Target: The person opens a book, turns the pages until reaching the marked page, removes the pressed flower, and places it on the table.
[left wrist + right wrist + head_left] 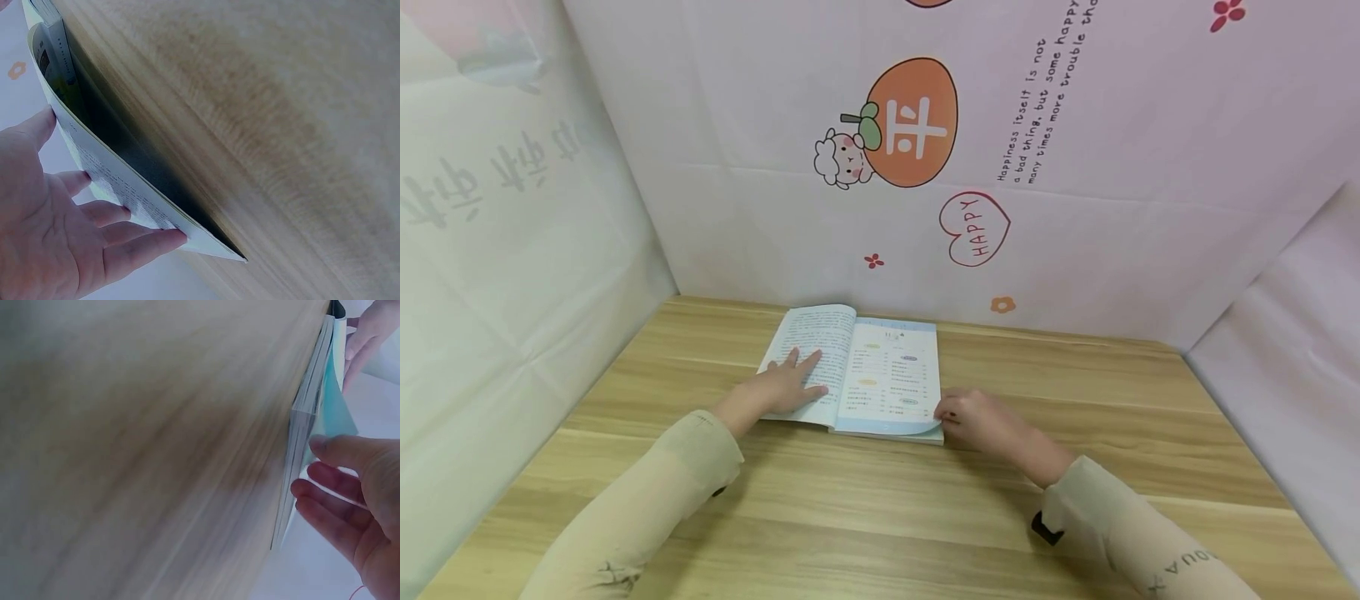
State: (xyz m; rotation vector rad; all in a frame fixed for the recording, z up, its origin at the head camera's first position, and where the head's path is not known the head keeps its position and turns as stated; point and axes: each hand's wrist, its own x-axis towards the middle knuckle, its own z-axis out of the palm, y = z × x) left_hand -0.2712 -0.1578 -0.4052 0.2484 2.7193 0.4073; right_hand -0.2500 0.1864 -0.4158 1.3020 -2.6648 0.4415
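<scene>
An open book (891,333) lies on the table, its right page printed with short lines of text and coloured labels. My left hand (786,385) rests with spread fingers on the text-filled left page (820,329). In the left wrist view, those fingertips (172,237) press the leaf, which bows up from the wood beneath it. At the lower right corner, my right hand (981,421) pinches the edge of the right page. Up close in the right wrist view, the blue-edged page (337,412) curls away from the page stack (299,434), with the thumb at its corner.
The wood-grain table (880,517) extends around the book. Behind it rises a white printed backdrop (760,217) with an orange fruit drawing and a heart. White sheets (497,275) hang at both sides.
</scene>
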